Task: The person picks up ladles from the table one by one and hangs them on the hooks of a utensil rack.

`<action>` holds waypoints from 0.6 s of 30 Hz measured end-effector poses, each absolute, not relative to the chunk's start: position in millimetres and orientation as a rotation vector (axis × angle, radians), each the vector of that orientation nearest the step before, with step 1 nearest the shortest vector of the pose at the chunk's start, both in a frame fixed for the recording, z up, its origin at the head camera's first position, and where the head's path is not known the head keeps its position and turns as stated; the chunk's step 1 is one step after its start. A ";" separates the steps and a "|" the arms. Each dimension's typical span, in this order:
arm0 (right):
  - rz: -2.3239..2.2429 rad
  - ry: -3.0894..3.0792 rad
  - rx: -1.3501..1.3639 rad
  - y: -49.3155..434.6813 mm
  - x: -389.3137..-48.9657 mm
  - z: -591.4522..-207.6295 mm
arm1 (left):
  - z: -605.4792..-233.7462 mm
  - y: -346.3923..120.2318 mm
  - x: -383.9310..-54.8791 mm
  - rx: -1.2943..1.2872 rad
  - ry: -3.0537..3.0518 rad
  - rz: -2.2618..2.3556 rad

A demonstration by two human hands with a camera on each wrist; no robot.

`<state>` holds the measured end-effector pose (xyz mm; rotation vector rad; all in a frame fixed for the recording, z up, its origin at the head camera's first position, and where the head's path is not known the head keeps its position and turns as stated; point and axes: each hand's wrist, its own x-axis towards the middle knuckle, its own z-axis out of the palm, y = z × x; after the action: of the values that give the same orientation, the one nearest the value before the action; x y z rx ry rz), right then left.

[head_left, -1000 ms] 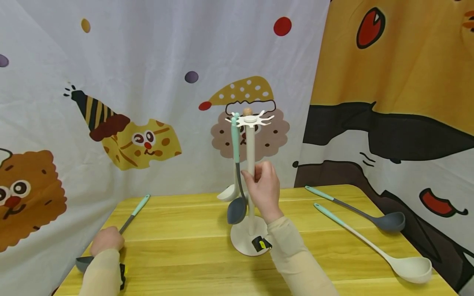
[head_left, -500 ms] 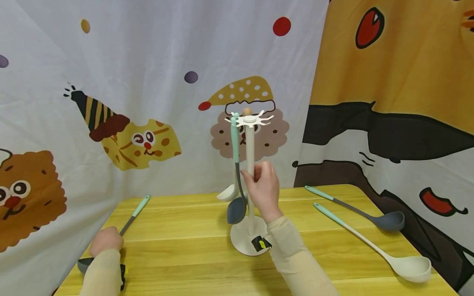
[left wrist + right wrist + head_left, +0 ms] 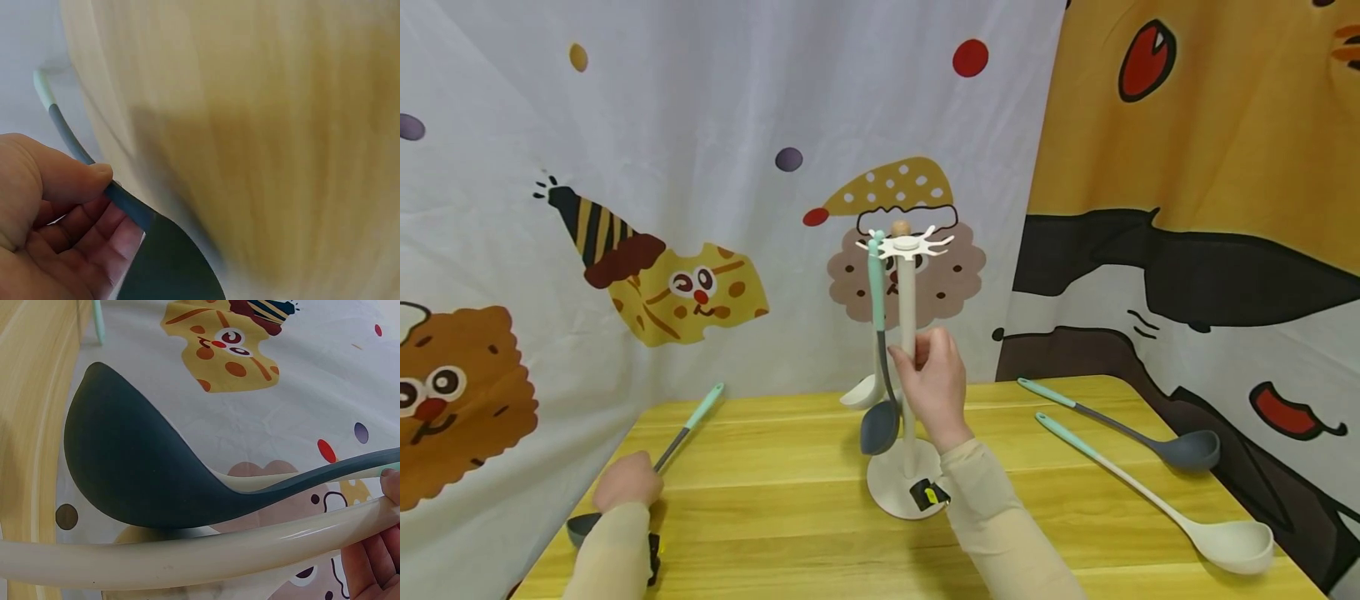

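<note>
Presently listed, lower left of the frame: one left hand (image 3: 628, 481), its thumb and fingers pinching the dark shaft of a mint-handled ladle (image 3: 703, 408) just above the bowl, the handle end pointing toward upper right. In the left wrist view its shadow is falling apart from it on the table (image 3: 760, 525), so the piece is apparently tilting clear of the wood. Centre of the frame: one cream stand (image 3: 907, 300), standing upright, a right hand (image 3: 934, 383) gripping its pole between thumb and fingers. Upper centre: one white hook ring (image 3: 910, 245), topping that pole and bearing, on its left side, a hanging grey ladle (image 3: 880, 427) and, behind it, a hanging white ladle (image 3: 861, 392). Right of the frame: a loose grey ladle (image 3: 1187, 450) and, below it, a loose white ladle (image 3: 1232, 546), both lying on the table. Step in hand, by judgement: taking up the left-hand piece while steadying the stand. The next move is probably calling for raising it handle-up and lining its end with a free hook.
</note>
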<state>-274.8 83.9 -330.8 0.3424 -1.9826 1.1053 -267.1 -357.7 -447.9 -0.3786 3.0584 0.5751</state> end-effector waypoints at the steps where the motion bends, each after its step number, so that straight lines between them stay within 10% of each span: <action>1: 1.106 -1.983 0.343 83.8 -274.9 -330.8 | -447.3 -356.3 -267.6 -0.365 3.064 0.584; 18: 1.110 -1.986 0.336 83.2 -275.2 -330.6 | -434.5 -325.3 -275.2 -0.260 3.118 0.648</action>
<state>-275.2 83.2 -330.6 0.3358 -1.9859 1.1103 -275.2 -325.3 -434.5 -0.2602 3.1183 0.6480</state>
